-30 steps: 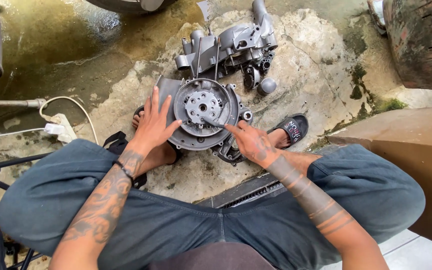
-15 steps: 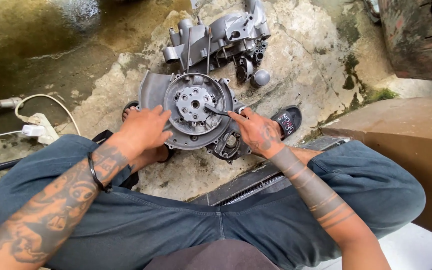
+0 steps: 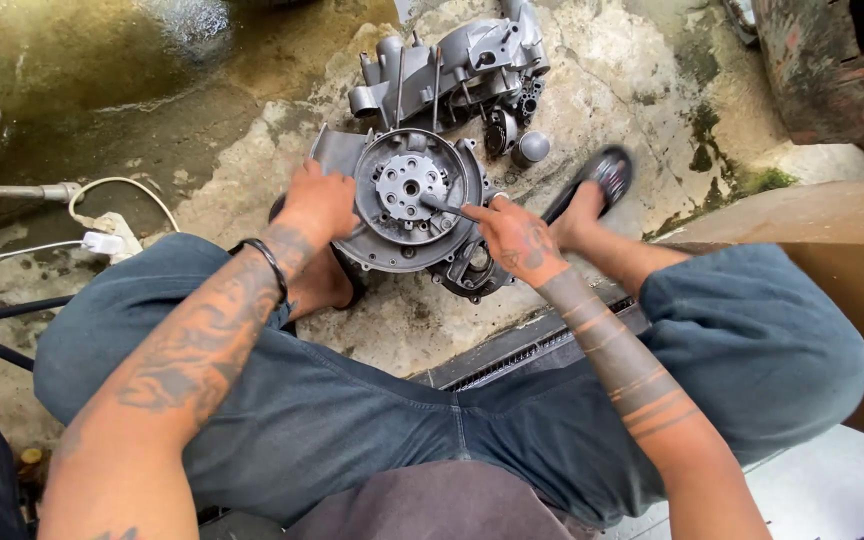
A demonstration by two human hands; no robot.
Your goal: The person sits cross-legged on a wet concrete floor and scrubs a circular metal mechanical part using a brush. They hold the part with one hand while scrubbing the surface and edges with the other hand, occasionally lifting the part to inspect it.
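Note:
A round grey engine cover with a hub in its middle (image 3: 412, 200) lies on the wet concrete between my feet. My left hand (image 3: 320, 205) grips its left rim. My right hand (image 3: 512, 238) is shut on a thin metal tool (image 3: 442, 207) whose tip rests by the hub. Beyond the cover lies a grey engine crankcase half (image 3: 452, 65) with studs sticking up. I sit with both knees spread, in blue jeans.
A white cable and plug (image 3: 107, 235) lie on the ground at the left beside a metal pipe (image 3: 12, 192). A cardboard sheet (image 3: 832, 240) is at the right. Puddled water (image 3: 102, 80) covers the upper left ground. My sandalled right foot (image 3: 602, 180) lifts near the cover.
The view has shifted closer and leftward. My left hand has slid from the cover's face to its left rim. My right foot has lifted and blurred. The tool stays at the hub.

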